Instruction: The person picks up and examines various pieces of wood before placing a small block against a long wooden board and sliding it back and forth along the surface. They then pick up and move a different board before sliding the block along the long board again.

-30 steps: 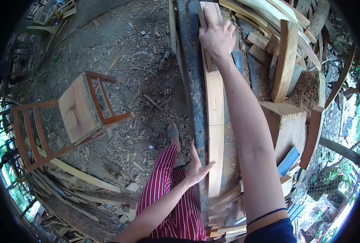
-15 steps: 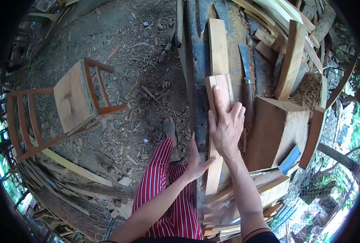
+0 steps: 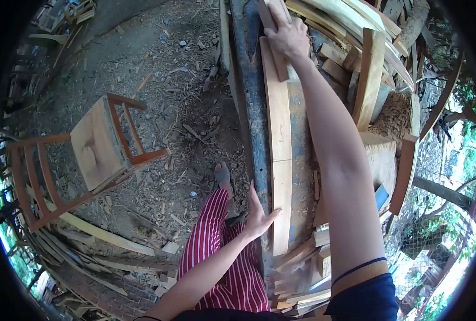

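Note:
My right hand (image 3: 290, 40) is at the far end of the bench, thumb and fingers around a flat wooden block (image 3: 280, 67). This block lies over the far part of a long, pale, slightly curved wooden board (image 3: 281, 182). A thin line crosses the board near its middle. Close to me, my left hand (image 3: 258, 220) is open, fingers stretched along the bench edge and thumb touching the board's near end. The far tip of the block is cut off by the top of the view.
The dark-edged workbench (image 3: 259, 144) runs lengthwise. Right of it stand a large wood block (image 3: 381, 160), an upright timber (image 3: 369, 80) and stacked offcuts. A wooden chair (image 3: 101, 144) stands left on the chip-strewn ground. Wood pieces (image 3: 302, 294) lie near my right side.
My right hand has slid the wooden block away from me along the board, my arm now stretched out and covering where the knife lay. My left hand has stayed at the near end.

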A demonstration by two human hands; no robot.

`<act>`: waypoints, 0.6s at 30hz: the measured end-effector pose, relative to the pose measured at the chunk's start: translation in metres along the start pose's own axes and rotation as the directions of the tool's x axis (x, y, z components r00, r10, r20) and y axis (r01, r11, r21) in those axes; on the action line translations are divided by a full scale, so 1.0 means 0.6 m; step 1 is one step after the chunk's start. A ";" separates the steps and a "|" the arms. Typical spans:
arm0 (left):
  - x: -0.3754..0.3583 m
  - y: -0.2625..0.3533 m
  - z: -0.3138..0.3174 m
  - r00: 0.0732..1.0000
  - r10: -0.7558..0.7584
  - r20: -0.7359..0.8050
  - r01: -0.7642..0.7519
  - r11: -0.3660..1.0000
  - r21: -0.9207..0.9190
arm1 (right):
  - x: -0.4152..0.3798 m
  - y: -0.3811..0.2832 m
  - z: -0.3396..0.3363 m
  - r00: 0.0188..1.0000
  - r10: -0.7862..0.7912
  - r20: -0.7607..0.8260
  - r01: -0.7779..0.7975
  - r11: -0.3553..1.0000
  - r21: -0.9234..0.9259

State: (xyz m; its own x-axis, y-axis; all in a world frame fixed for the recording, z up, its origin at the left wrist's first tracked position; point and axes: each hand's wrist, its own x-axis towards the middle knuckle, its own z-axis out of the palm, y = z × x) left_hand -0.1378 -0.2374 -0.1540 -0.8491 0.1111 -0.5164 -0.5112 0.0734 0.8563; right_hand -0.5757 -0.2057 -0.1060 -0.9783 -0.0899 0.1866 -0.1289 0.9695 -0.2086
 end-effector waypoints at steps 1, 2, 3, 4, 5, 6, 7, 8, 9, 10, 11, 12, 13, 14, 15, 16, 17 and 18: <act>0.000 -0.001 0.001 1.000 -0.006 -0.003 0.006 1.000 0.012 | -0.008 0.014 -0.001 0.999 -0.023 0.033 0.023 1.000 0.013; 0.000 -0.004 0.001 1.000 -0.012 -0.005 0.012 1.000 0.017 | -0.039 0.032 0.003 0.999 -0.017 -0.051 0.017 1.000 0.004; 0.001 0.002 -0.001 1.000 -0.002 -0.001 0.002 1.000 -0.009 | -0.088 0.045 -0.002 0.992 -0.016 -0.129 0.015 1.000 -0.009; 0.003 -0.001 0.000 1.000 -0.004 -0.001 0.004 1.000 -0.023 | -0.159 0.033 -0.060 0.996 0.064 -0.060 -0.060 0.996 0.067; 0.004 -0.010 0.003 1.000 0.012 -0.008 -0.012 1.000 0.015 | -0.225 0.039 -0.088 0.997 0.066 -0.047 -0.064 0.997 0.045; 0.004 -0.016 0.005 0.999 0.029 -0.016 -0.028 0.998 0.056 | -0.293 0.048 -0.110 0.997 0.070 -0.041 -0.068 0.997 0.045; 0.004 -0.008 0.003 1.000 0.003 -0.015 -0.003 1.000 0.018 | -0.360 0.061 -0.124 0.997 0.045 -0.061 -0.042 0.998 0.057; 0.006 -0.011 0.003 1.000 0.004 -0.024 -0.004 1.000 0.011 | -0.418 0.062 -0.145 0.997 0.071 -0.027 -0.070 0.996 0.047; 0.006 -0.015 0.004 0.999 0.030 -0.034 -0.030 1.000 0.003 | -0.468 0.063 -0.161 0.991 0.131 0.041 -0.133 0.990 0.048; 0.006 -0.016 0.005 0.997 0.062 -0.039 -0.062 0.998 -0.003 | -0.511 0.063 -0.172 0.988 0.152 0.036 -0.155 0.983 0.095; 0.006 -0.008 0.002 0.999 0.032 -0.033 -0.031 0.999 0.026 | -0.545 0.069 -0.166 0.996 0.086 -0.018 -0.086 0.996 0.002; 0.003 0.000 0.000 0.999 0.020 -0.038 -0.019 0.999 0.043 | -0.577 0.074 -0.165 0.997 0.015 -0.073 -0.022 0.995 -0.097; -0.004 -0.005 -0.002 0.997 0.065 -0.043 -0.062 0.996 0.060 | -0.610 0.066 -0.184 0.998 -0.039 -0.046 0.027 0.974 -0.224; 0.003 -0.019 -0.012 0.990 0.127 -0.056 -0.121 0.989 0.086 | -0.644 0.050 -0.200 0.995 -0.090 -0.033 0.073 0.937 -0.342; 0.004 -0.046 -0.017 0.981 0.173 -0.083 -0.168 0.983 0.071 | -0.698 0.036 -0.194 0.998 -0.059 -0.023 0.054 0.983 -0.175; -0.010 -0.054 -0.026 0.977 0.166 -0.134 -0.152 0.982 0.109 | -0.761 0.023 -0.190 0.999 -0.037 0.006 0.037 0.999 -0.003; -0.025 -0.056 -0.035 0.969 0.164 -0.184 -0.138 0.979 0.147 | -0.809 0.005 -0.198 0.996 0.061 0.063 -0.067 0.993 0.092; -0.046 -0.064 -0.044 0.977 0.110 -0.184 -0.089 0.989 0.120 | -0.851 -0.007 -0.203 0.981 0.151 0.125 -0.172 0.968 0.184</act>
State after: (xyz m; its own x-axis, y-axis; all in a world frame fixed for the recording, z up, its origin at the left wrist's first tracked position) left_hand -0.0985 -0.2693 -0.1726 -0.9101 -0.0657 -0.4091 -0.4141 0.1814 0.8920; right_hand -0.0559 -0.1361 -0.0832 -0.9991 0.0297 0.0314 0.0142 0.9117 -0.4106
